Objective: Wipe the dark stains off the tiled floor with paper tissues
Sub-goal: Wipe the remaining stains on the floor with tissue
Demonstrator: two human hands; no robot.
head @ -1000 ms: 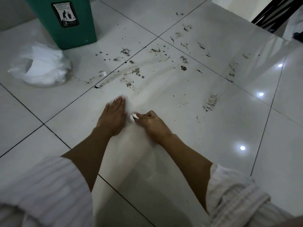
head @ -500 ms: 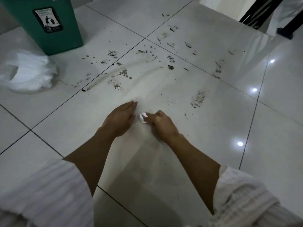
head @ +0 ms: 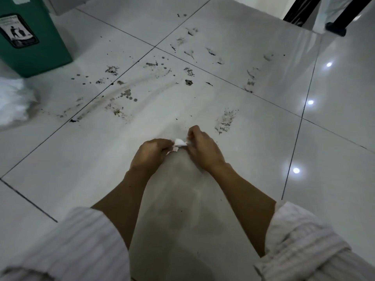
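A small crumpled white paper tissue [head: 179, 143] is held between both hands above the pale tiled floor [head: 91, 159]. My left hand [head: 151, 154] pinches its left end with curled fingers. My right hand [head: 204, 149] pinches its right end. Dark stains [head: 123, 96] spread over the tiles beyond the hands: splatters, smeared arcs and a smudged patch [head: 226, 120] just right of my right hand. More marks [head: 188, 49] lie farther off across the tile joints.
A green waste bin [head: 30, 37] stands at the far left. A crumpled white plastic bag [head: 14, 102] lies in front of it. Black furniture legs [head: 336, 19] stand at the top right. Rolled white sleeves fill the lower corners.
My left hand has lifted off the floor, where it lay flat, and taken hold of the tissue together with my right hand. The view has shifted right and forward.
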